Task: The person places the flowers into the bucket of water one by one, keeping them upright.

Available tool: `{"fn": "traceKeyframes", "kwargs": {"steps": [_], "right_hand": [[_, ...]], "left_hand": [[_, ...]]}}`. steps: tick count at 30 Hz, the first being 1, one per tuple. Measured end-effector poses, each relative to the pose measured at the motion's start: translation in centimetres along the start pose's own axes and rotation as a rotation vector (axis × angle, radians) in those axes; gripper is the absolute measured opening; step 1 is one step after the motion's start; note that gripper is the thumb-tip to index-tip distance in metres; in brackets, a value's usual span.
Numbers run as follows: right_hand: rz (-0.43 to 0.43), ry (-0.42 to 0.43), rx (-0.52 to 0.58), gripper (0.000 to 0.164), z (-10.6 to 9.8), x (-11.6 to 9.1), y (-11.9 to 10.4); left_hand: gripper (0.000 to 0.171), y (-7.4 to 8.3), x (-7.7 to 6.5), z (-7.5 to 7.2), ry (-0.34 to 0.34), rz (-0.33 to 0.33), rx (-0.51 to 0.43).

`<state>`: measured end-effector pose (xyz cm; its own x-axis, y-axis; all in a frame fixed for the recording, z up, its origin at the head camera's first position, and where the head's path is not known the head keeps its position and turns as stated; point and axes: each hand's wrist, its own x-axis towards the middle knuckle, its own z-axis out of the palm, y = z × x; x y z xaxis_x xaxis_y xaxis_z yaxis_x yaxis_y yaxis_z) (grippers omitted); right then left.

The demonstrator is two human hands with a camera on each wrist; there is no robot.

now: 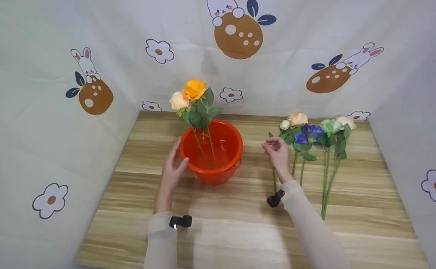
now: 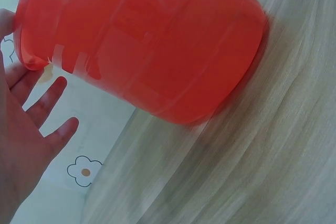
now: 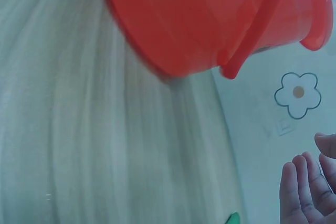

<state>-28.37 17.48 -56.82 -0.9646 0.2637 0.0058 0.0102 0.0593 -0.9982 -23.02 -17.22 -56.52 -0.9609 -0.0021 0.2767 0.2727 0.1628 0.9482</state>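
A red plastic bucket (image 1: 218, 175) stands upright on the table, with an orange rose (image 1: 194, 89) and a pale peach rose (image 1: 179, 101) leaning in it. My left hand (image 1: 172, 173) rests at the bucket's left side, fingers extended at its rim and thumb spread away, as the left wrist view also shows. My right hand (image 1: 278, 155) hovers right of the bucket with loosely bent fingers; nothing shows between them in the right wrist view. Beneath it runs a green stem (image 1: 274, 181), partly hidden by the hand. Close by lies a peach rose (image 1: 297, 118) with a small bud.
Right of my right hand lie a blue-purple flower (image 1: 308, 133), a pale green rose (image 1: 331, 126) and a cream rose (image 1: 346, 122), their stems pointing toward me. The wood-grain table (image 1: 135, 239) is bordered by a printed cloth (image 1: 188, 22) at the back and sides.
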Motion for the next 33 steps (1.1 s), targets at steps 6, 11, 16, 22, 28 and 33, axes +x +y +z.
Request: {"fn": "traceKeyframes", "kwargs": {"steps": [6,11,16,22,28,33], "right_hand": [[0.048,0.011,0.002,0.021,-0.6,-0.3,1.6],[0.047,0.041,-0.052,0.02,-1.2,-0.4,2.8],[0.062,0.052,-0.079,0.021,-1.8,-0.6,3.7],[0.105,0.055,-0.045,0.022,-2.5,-0.8,4.4],[0.121,0.057,-0.11,0.024,-3.1,-0.9,5.4],[0.127,0.027,-0.266,0.026,-3.4,-1.0,5.9]], "left_hand": [[0.064,2.4,-0.2,0.1,-0.021,0.008,0.008],[0.063,3.8,-0.3,0.2,-0.031,0.006,0.012],[0.063,3.8,-0.3,0.2,-0.031,0.007,0.017],[0.064,2.6,-0.1,0.0,-0.034,-0.01,0.02],[0.066,0.2,0.2,0.0,-0.014,0.007,0.01],[0.066,-0.2,0.0,0.0,-0.003,0.032,-0.009]]}}
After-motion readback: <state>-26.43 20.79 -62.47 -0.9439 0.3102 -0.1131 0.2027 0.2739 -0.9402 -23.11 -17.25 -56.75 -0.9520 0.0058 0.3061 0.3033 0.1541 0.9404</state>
